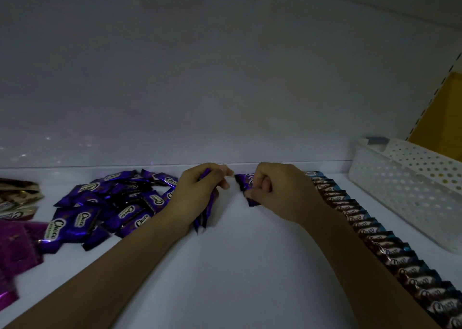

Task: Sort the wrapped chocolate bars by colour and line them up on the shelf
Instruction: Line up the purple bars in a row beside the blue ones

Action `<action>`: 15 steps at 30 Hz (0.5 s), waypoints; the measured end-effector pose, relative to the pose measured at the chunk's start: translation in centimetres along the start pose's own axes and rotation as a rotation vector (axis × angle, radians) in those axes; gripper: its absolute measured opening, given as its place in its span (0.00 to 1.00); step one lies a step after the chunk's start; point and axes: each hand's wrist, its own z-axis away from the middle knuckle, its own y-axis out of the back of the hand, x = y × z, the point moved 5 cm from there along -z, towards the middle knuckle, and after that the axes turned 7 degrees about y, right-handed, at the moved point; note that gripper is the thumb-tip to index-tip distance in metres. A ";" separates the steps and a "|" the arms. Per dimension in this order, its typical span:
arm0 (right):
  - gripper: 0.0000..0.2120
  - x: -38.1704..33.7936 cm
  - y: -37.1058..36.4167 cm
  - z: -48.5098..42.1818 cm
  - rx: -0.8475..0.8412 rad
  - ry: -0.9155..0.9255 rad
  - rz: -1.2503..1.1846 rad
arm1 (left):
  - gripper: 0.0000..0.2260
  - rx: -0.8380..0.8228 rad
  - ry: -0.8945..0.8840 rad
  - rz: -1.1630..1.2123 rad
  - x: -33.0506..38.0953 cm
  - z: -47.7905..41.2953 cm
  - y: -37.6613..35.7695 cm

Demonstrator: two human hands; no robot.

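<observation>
A white shelf [250, 266] in dim light carries wrapped chocolate bars in groups. Along its right side a long row of blue-and-brown bars [375, 231] runs from the back wall toward the camera, each overlapping the next. A white perforated basket [412, 193] sits just beyond that row at the far right. At left lies a loose pile of purple bars [112, 203], with magenta packets [17, 248] and a few cream-and-gold wrappers [17, 196] at the shelf's left edge. Between pile and row, near the back wall, a person's two bare hands work side by side. The left hand [197, 191] is curled round a small stack of purple bars [203, 218] standing on edge on the shelf. The right hand [277, 191] pinches a single purple bar [243, 179] between thumb and bent fingers, close to the left hand's fingertips.
</observation>
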 end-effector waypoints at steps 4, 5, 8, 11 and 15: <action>0.25 -5.1 -2.3 0.3 -0.074 0.012 -0.370 | 0.13 0.084 0.160 0.238 0.1 -0.1 0.8; 0.29 -6.1 -3.1 0.4 -0.108 0.038 -0.373 | 0.13 0.089 0.200 0.303 0.1 0.0 0.9; 0.29 -7.2 -4.1 0.4 -0.078 0.120 -0.326 | 0.15 0.027 0.342 0.545 0.0 0.4 0.9; 0.25 -6.4 -3.7 0.1 0.054 0.102 -0.376 | 0.15 -0.027 0.348 0.575 -0.3 0.2 0.7; 0.19 -6.0 -3.6 0.1 0.160 0.095 -0.484 | 0.19 -0.136 0.231 0.433 -0.2 -0.3 0.2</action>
